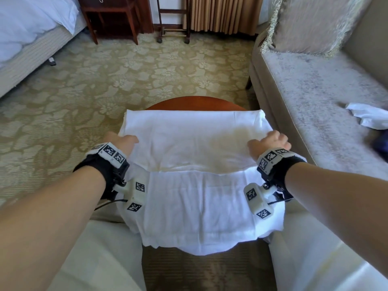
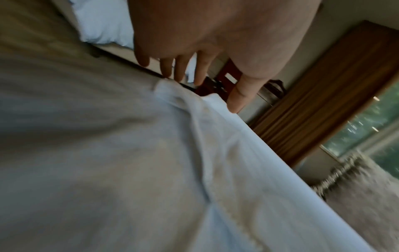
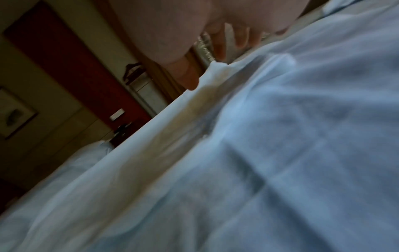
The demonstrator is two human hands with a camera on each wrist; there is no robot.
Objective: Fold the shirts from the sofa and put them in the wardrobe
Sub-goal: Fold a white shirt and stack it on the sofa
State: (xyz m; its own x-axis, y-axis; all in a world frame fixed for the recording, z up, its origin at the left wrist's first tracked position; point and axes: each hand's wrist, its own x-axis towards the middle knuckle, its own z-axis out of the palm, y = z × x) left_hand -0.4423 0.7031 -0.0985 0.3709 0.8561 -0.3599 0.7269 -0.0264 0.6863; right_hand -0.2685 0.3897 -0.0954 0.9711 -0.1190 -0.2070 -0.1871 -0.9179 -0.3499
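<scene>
A white shirt point(image 1: 189, 143) lies spread over a small round wooden table point(image 1: 195, 102), its near part hanging toward my knees and a folded layer lying across the far half. My left hand point(image 1: 123, 139) rests at the fold's left edge and my right hand point(image 1: 270, 141) at its right edge. In the left wrist view the left hand point(image 2: 215, 95) has straight fingers over the shirt point(image 2: 151, 153), with the thumb tip touching the cloth. In the right wrist view the right hand point(image 3: 206, 71) has loosely bent fingers at the shirt's point(image 3: 259, 136) edge. Neither hand visibly pinches the cloth.
A grey sofa point(image 1: 315, 91) stands to the right with a fringed cushion point(image 1: 310, 24), another white garment point(image 1: 369, 116) and a dark blue one point(image 1: 381, 143). A bed point(image 1: 31, 38) is at the left, a dark wooden nightstand point(image 1: 113, 15) and a luggage rack point(image 1: 172, 17) beyond patterned carpet.
</scene>
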